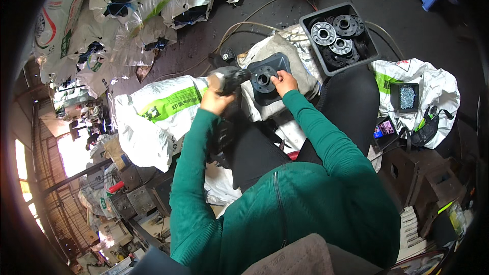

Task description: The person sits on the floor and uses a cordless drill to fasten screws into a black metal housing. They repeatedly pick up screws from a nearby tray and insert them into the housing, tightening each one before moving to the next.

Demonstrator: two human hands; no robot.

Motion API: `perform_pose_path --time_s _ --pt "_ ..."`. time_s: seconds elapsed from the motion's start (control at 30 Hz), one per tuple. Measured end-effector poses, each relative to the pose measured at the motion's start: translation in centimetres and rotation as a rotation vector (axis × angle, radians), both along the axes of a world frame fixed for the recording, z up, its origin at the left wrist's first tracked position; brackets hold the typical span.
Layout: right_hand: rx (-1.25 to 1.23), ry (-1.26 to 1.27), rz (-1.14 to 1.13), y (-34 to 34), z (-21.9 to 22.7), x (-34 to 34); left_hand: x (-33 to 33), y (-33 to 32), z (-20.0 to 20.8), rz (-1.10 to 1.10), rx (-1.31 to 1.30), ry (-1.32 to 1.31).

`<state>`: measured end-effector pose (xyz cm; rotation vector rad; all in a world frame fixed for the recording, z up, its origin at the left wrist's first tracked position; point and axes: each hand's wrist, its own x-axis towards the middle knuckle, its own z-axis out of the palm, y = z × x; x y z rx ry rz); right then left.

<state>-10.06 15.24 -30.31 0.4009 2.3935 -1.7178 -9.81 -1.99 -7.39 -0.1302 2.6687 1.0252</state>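
Observation:
My left hand (216, 103) is closed around a power driver (232, 80), whose nose points right, close to a round grey metal hub (263, 80). Whether its tip touches the hub is hard to make out. The hub, with a central hole and smaller holes round its rim, rests on a black square-based part (279, 61) between my knees. From the right, my right hand (285, 83) pinches the hub's edge. Under the black part lies a pale cloth-covered sack (298, 53).
A grey bin (375, 53) with several metal hubs (323, 33) stands beyond my right knee. Farther right, a small black tray of screws (407, 97) sits on a white sack (442, 84), near a lit phone (383, 129). Stuffed sacks (122, 25) crowd the far left; hoses (239, 24) cross the floor.

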Motion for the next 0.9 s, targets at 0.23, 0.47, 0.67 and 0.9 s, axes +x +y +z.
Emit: perform_pose_path --time_s 0.23,0.47,0.67,0.9 --pt "-0.087 -0.072 0.034 0.4 2.2 -0.5 13.5 -2.9 6.2 0.007 -0.321 0.140" --pt "-0.246 0.363 -0.153 4.2 14.7 -0.2 26.5 1.9 1.3 -0.022 -0.004 0.045" --pt "0.241 0.844 -0.502 24.9 13.4 -1.1 28.6 1.2 -0.4 -0.016 -0.080 -0.048" --pt "0.592 -0.057 -0.742 45.1 -5.1 9.7 26.0 3.0 0.2 -0.032 -0.182 -0.071"
